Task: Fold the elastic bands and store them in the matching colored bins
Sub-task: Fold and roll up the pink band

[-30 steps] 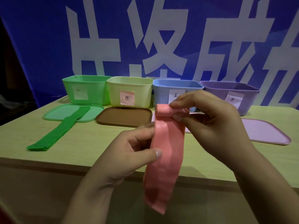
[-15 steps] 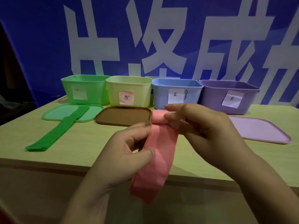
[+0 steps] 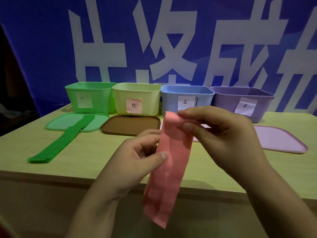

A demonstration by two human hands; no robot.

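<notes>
Head view: both hands [image 3: 223, 138] pinch pink band [image 3: 169, 162] above table edge [image 3: 51, 176].

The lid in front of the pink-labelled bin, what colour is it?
Brown, seen in the head view: the lid.

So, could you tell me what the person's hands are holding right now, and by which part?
Both hold the pink elastic band: the right hand pinches its rolled top end, the left hand grips its edge just below.
</notes>
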